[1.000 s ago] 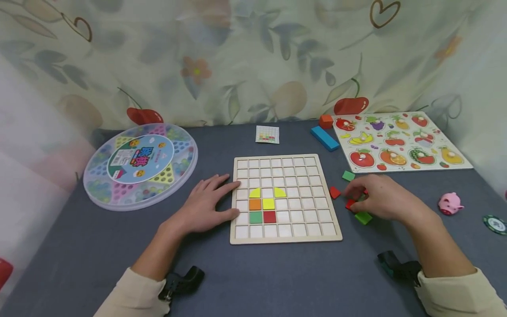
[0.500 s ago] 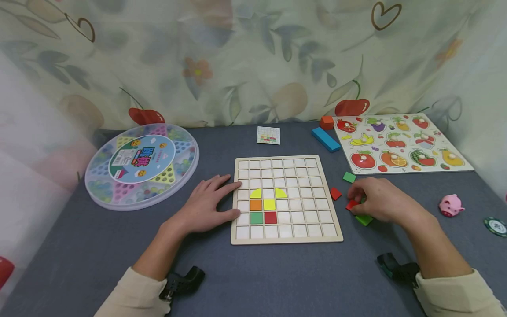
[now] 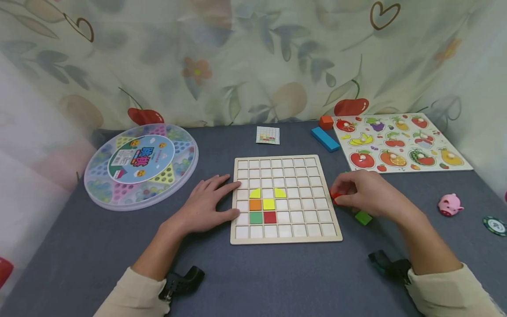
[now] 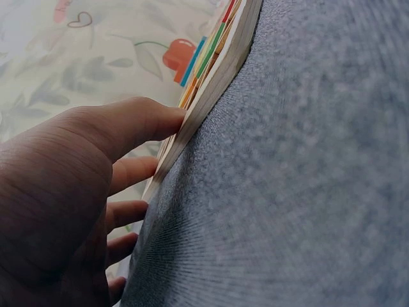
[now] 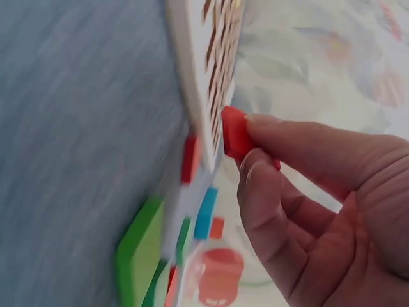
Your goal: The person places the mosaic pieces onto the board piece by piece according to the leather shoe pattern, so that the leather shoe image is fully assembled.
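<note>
A wooden grid board (image 3: 286, 241) lies mid-table. Set in its left cells are two yellow rounded tiles, such as the left one (image 3: 255, 193), a yellow square (image 3: 269, 204), an orange square (image 3: 255, 204), a green square (image 3: 255, 217) and a red square (image 3: 270, 217). My left hand (image 3: 203, 207) rests against the board's left edge, fingers extended. Between thumb and fingers, my right hand (image 3: 366, 193) pinches a small red tile (image 5: 236, 132) just off the right edge. Another red tile (image 5: 190, 158) lies on the table under it. Beside that hand is a green tile (image 3: 363, 217), others partly hidden.
Behind the board lies a small pattern card (image 3: 267, 135). A blue block (image 3: 325, 139), an orange block (image 3: 326, 122) and a fruit puzzle board (image 3: 396, 169) are at the back right. A round game box (image 3: 186, 176) stands left; a pink pig (image 3: 450, 204) and a chip (image 3: 495, 225) lie right.
My right hand has lifted a red tile from the loose pile and moved left toward the board's edge. The left hand has stayed at the opposite edge.
</note>
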`<state>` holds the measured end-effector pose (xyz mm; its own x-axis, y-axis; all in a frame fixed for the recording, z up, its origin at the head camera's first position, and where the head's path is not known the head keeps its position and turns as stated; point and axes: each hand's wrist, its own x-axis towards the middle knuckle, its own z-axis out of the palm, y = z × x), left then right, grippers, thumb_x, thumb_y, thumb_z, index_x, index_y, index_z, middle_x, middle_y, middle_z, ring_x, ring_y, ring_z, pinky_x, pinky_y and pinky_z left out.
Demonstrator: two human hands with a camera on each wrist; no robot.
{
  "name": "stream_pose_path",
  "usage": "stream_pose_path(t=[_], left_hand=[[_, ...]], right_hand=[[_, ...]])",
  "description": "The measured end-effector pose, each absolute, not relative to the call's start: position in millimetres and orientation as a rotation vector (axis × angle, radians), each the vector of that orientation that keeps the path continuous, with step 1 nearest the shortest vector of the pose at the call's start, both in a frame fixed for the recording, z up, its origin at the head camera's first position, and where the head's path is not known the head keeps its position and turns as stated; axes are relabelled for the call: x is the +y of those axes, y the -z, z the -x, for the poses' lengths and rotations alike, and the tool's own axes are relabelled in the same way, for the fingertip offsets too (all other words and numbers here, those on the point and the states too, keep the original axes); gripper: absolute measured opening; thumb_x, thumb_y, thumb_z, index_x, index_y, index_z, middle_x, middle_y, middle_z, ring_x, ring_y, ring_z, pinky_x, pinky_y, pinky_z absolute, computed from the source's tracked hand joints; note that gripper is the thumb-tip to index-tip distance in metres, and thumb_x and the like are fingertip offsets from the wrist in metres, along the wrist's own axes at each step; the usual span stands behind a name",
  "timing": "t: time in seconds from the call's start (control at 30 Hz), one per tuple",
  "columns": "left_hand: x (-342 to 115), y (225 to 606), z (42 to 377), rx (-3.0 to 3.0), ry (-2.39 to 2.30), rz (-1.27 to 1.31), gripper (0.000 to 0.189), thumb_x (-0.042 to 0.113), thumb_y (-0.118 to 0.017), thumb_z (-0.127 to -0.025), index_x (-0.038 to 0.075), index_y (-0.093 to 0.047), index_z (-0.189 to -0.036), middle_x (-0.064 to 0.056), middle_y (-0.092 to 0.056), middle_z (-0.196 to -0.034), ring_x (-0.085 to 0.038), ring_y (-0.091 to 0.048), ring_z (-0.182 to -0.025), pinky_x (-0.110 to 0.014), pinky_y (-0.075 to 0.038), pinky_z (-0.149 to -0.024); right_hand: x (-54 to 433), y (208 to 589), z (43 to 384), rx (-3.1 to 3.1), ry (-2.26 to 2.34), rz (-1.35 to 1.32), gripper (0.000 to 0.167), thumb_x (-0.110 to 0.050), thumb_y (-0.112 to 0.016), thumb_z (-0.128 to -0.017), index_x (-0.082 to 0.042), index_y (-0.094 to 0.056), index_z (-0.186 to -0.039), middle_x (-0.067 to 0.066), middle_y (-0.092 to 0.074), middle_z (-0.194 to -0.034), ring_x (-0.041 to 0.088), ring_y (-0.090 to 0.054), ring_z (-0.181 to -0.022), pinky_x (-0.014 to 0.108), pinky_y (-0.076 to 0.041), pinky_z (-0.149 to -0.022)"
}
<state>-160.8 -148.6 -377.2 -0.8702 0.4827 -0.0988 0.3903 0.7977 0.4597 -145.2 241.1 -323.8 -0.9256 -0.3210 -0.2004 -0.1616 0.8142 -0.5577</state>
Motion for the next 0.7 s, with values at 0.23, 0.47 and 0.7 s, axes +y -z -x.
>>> stream_pose_path(t=[0.23, 0.47, 0.7], left_hand=[[-149.4, 377.7, 160.5, 2.773, -0.642, -0.676, 0.075, 0.049, -0.067, -0.094, 0.026, -0.041, -0.161, -0.011, -0.027, -0.171, -0.040, -0.017, -0.159, -0.064, -0.010, -0.127], [-148.3, 376.3, 160.7, 2.766, -0.647, -0.669, 0.075, 0.049, -0.067, -0.094, 0.027, -0.040, -0.161, -0.011, -0.027, -0.171, -0.039, -0.016, -0.159, -0.063, -0.009, -0.128], [-148.5, 375.7, 160.0, 2.769, -0.643, -0.663, 0.075, 0.049, -0.067, -0.094, 0.026, -0.041, -0.161, -0.011, -0.027, -0.171, -0.039, -0.016, -0.159, -0.063, -0.009, -0.128]], right_hand=[[208.3, 316.0, 149.2, 2.642, 0.874, 0.409, 0.021, -0.019, -0.081, -0.089, -0.009, -0.075, -0.106, 0.004, -0.067, -0.090, 0.019, -0.060, -0.080, 0.031, -0.055, -0.065], [178.4, 317.5, 151.5, 2.573, 0.905, 0.497, 0.014, -0.013, -0.078, -0.090, -0.010, -0.076, -0.103, 0.002, -0.068, -0.082, 0.017, -0.060, -0.069, 0.032, -0.053, -0.065], [154.6, 330.4, 155.8, 2.488, 0.927, 0.594, 0.008, -0.007, -0.075, -0.090, -0.011, -0.076, -0.096, 0.000, -0.068, -0.079, 0.017, -0.062, -0.072, 0.032, -0.053, -0.070]])
